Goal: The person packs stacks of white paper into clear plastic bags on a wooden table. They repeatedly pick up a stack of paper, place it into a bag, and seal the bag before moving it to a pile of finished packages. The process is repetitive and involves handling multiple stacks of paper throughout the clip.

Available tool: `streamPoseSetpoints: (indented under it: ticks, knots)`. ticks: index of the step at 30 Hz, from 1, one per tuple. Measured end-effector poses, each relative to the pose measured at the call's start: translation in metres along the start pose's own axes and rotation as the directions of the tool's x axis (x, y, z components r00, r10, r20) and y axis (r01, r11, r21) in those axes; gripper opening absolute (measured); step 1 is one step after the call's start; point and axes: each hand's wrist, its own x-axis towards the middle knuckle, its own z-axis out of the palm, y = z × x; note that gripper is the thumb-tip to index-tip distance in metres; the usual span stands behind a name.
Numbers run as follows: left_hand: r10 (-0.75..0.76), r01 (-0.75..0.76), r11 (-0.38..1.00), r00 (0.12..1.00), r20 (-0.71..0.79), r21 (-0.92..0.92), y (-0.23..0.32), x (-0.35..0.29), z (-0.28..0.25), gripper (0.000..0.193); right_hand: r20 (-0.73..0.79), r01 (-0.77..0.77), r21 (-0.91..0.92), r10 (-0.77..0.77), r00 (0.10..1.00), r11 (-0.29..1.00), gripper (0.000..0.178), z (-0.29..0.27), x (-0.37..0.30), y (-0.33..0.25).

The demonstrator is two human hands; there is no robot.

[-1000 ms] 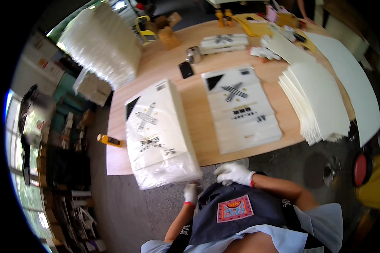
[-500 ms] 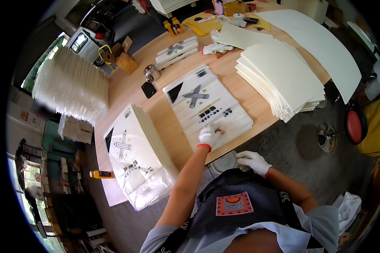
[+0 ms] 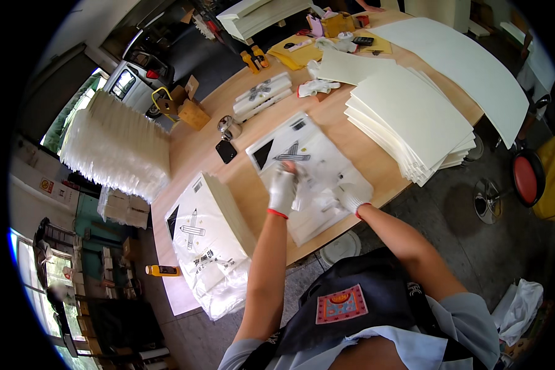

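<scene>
A flat pile of clear printed plastic bags (image 3: 276, 137) with a pencil drawing lies in front of me on the table. Over its middle, my left hand (image 3: 282, 190), in a white glove with a bare fingertip showing, closes on the film of the top bag. My right hand (image 3: 354, 197), gloved too, pinches that bag near its right side; its fingertips are partly blurred. Between the hands the film is raised and crumpled, hiding part of the print. Left of them stands a thick stack of filled bags (image 3: 194, 250) with the same pencil drawing.
Cream paper sheets (image 3: 407, 111) are piled at the right. Beyond the bags lie a phone (image 3: 226, 152), a metal pot (image 3: 229, 127), rolled packs (image 3: 262, 95) and spare gloves (image 3: 317, 87). An orange bottle (image 3: 162, 271) sits at the left edge, near a tall wrapped stack (image 3: 114, 148).
My right hand has come up from beside the apron onto the bags. The left hand has moved away from me and slightly left, and the top film is now lifted. The view has shifted slightly.
</scene>
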Motion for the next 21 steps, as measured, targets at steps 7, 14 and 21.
streamPoseSetpoints:
  ticks: [7,14,21]
  knots:
    - [-0.052,0.037,0.965,0.997,0.050,0.259,0.088,-0.028,0.069,0.026,0.079,-0.092,-0.086,0.099,0.992,0.992,0.043,-0.053,-0.088,-0.063]
    - [0.435,-0.807,0.480,0.559,0.705,0.344,0.088,-0.130,0.165,0.037,0.001,0.568,-0.545,-0.677,0.736,0.617,0.025,-0.027,-0.109,-0.045]
    - [0.287,-0.618,0.612,0.755,0.590,0.493,0.050,-0.113,0.163,0.025,0.108,0.412,-0.706,-0.487,0.867,0.576,0.016,-0.072,-0.125,-0.017]
